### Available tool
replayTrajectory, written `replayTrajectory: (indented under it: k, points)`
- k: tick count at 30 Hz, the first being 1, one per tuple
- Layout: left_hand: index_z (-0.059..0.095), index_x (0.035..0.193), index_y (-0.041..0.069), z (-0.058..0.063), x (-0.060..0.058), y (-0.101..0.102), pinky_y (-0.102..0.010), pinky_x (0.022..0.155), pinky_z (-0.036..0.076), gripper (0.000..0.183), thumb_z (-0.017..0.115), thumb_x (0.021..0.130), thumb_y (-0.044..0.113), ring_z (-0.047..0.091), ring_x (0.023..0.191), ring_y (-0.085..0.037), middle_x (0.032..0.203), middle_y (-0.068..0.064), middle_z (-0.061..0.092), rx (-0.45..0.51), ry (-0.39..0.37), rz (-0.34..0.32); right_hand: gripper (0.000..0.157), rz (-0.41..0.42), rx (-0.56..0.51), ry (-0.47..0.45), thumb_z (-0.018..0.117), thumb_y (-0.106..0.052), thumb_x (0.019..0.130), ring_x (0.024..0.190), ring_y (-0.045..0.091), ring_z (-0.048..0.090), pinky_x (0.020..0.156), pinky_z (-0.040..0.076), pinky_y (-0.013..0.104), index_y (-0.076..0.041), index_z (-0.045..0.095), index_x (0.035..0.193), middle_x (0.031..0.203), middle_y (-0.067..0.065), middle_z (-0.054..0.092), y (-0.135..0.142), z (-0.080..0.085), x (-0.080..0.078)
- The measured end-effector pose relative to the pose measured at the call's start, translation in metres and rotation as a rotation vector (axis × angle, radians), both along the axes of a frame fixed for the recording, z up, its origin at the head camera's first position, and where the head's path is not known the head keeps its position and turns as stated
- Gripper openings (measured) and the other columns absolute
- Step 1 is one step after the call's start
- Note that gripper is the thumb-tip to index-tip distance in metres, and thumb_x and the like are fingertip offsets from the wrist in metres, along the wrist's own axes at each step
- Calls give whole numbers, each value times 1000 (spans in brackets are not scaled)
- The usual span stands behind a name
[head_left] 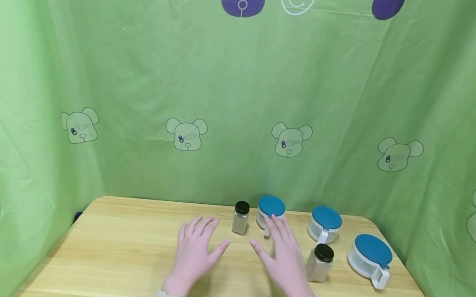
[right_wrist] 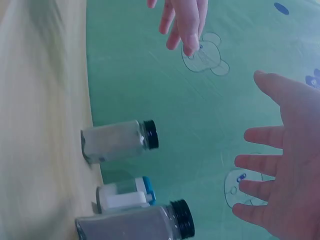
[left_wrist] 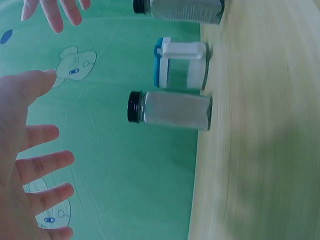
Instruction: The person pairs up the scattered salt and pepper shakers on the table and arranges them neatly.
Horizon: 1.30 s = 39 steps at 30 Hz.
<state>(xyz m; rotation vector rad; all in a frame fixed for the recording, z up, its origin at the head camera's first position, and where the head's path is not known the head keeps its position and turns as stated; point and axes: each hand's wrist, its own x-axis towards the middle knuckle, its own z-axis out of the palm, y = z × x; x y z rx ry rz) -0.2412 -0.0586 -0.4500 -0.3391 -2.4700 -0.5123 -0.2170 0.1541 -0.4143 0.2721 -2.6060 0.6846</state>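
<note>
Both hands hover above the table with fingers spread, holding nothing. My left hand [head_left: 194, 255] is left of a glass spice jar [head_left: 240, 221] with a black cap, which stands upright apart from it. My right hand [head_left: 286, 263] is between that jar and a second black-capped spice jar [head_left: 318, 266]. It partly hides a third black-capped jar [head_left: 272, 251] and overlaps a clear seasoning pot [head_left: 271, 205] with a blue lid and white handle. In the left wrist view, the left fingers [left_wrist: 47, 165] are straight; in the right wrist view, the right fingers [right_wrist: 260, 162] are too.
Two more blue-lidded pots, one at the back [head_left: 327, 218] and one at the right [head_left: 372, 251], stand on the wooden table [head_left: 125, 243]. A green curtain [head_left: 244, 87] with bear prints hangs behind and at both sides.
</note>
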Motion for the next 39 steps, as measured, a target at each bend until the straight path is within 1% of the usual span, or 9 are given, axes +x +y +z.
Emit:
replayTrajectory:
  k: [4,8,10,15,19,23,28,34,39]
  points:
    - [51,125,22,0,1,6,-55,102,28,56,51,81,57,44,122,-26,125,2,55,3,73,-34,70,-20,-19,-15,45,-62,81,136,32,20,102,21,62,-26,30,139,146,5,29,8,4,0]
    - [53,122,21,0,2,12,-54,100,29,54,52,81,56,46,118,-25,122,3,57,6,117,-67,69,-35,-20,-13,46,-62,81,136,32,20,101,21,63,-28,29,139,146,5,30,16,7,1]
    - [54,121,21,0,3,15,-53,100,30,54,53,81,56,48,117,-24,121,3,57,7,133,-83,68,-39,-24,4,47,-60,82,136,33,21,101,22,63,-27,31,139,145,6,32,19,8,2]
    - [55,120,21,-1,6,23,-51,98,33,51,54,81,54,50,114,-21,120,5,58,-2,156,-113,66,-44,-49,69,56,-52,81,134,35,24,102,22,60,-20,38,136,141,8,38,29,11,2]
    - [55,120,22,-2,8,30,-50,97,33,49,55,81,52,50,114,-21,119,4,59,-2,166,-139,65,-61,-52,87,56,-51,82,134,35,23,101,23,60,-17,40,135,139,10,39,39,13,2]
    - [55,120,22,-4,10,37,-49,97,34,49,54,81,52,50,113,-21,117,4,59,-7,184,-161,65,-77,-72,86,55,-50,83,134,35,22,101,23,61,-16,39,135,139,13,38,49,14,2]
    - [57,117,20,-6,13,47,-48,95,36,47,57,80,49,52,111,-21,115,4,60,-10,213,-193,64,-92,-92,90,55,-48,83,134,37,21,100,22,62,-15,38,136,140,16,36,60,14,1]
    - [58,116,22,-8,19,60,-44,96,36,46,61,78,47,52,111,-18,115,7,60,10,213,-228,65,-95,-90,101,55,-47,84,134,37,19,102,20,60,-14,36,137,140,17,35,74,14,-1]
    - [58,115,23,-8,21,72,-41,95,36,45,59,79,49,51,109,-15,112,8,60,21,231,-270,65,-88,-55,119,57,-45,83,134,38,20,102,20,60,-16,36,137,139,18,36,89,13,-2]
